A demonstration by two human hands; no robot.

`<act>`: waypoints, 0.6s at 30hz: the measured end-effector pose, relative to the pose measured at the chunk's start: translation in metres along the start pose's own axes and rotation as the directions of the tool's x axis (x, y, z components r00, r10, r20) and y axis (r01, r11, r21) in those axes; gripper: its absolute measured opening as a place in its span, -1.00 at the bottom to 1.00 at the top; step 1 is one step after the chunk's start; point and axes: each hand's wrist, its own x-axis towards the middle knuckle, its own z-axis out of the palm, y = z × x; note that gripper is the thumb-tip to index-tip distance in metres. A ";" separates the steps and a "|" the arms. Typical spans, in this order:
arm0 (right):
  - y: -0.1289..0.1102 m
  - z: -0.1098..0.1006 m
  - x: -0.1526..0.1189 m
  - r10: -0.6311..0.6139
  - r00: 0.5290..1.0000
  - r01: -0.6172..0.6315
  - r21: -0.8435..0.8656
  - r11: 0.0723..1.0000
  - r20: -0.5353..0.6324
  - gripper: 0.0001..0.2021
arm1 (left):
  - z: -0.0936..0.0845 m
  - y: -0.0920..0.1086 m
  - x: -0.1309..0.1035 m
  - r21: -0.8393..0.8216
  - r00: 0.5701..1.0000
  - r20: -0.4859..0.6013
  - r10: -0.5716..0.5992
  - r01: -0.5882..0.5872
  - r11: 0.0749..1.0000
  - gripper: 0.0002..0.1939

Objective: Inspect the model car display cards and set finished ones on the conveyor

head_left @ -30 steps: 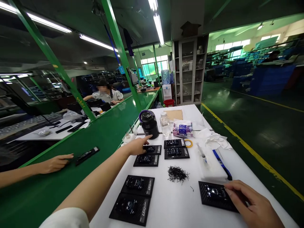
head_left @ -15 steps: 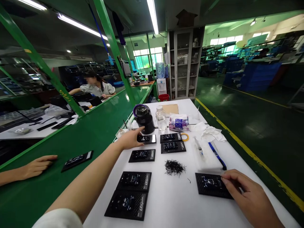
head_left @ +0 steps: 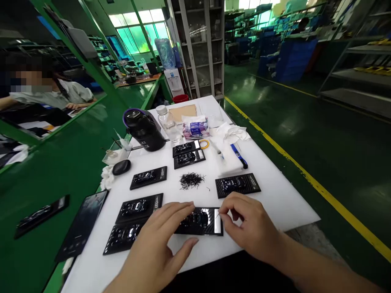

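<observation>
A black plate with a small glossy model car and a white label (head_left: 201, 221) lies at the table's near edge. My left hand (head_left: 161, 234) is over its left end, fingers stretched along the far side and thumb apart below the near edge. At the label end, my right hand (head_left: 247, 219) pinches thumb and forefinger together; whatever is between the tips is too small to make out. Just beyond it lies another car plate (head_left: 238, 185). Two overlapping car plates (head_left: 139, 209) are partly hidden behind my left hand. A pile of short black strips (head_left: 191, 180) lies farther in.
More car plates (head_left: 149, 177) lie about the white table (head_left: 275, 203). Farther back stand a black bottle (head_left: 145, 132), a clear bottle (head_left: 168, 124) and a tissue pack (head_left: 195, 128). A blue cutter (head_left: 239, 156) lies at right, a tablet (head_left: 84, 224) at left. A co-worker (head_left: 61, 93) sits beyond.
My left hand has come back from the far plate to the near edge, where a white-labelled plate now lies. My right hand has left the right-hand plate for this one. The view has shifted.
</observation>
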 end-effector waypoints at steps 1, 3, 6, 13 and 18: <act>-0.010 0.006 -0.003 0.036 0.999 -0.034 0.071 0.997 -0.019 -0.85 | 0.000 0.009 -0.002 -0.106 0.994 -0.075 -0.086 0.078 0.991 -0.69; -0.024 0.015 -0.007 0.083 0.995 -0.072 0.186 0.980 -0.052 -0.85 | 0.002 0.030 -0.006 -0.329 0.943 -0.158 -0.293 0.230 0.916 -0.89; -0.034 0.021 -0.008 0.088 0.995 -0.070 0.279 0.958 -0.052 -0.85 | 0.013 0.056 -0.012 -0.548 0.865 -0.147 -0.480 0.333 0.767 -0.92; -0.034 0.012 -0.009 0.045 0.999 -0.040 0.273 0.961 -0.009 -0.83 | 0.024 0.065 -0.009 -0.669 0.827 -0.164 -0.538 0.308 0.676 -0.91; -0.037 0.002 -0.014 0.043 0.998 -0.053 0.275 0.960 0.041 -0.87 | 0.019 0.066 -0.007 -0.600 0.893 -0.187 -0.408 0.225 0.768 -0.86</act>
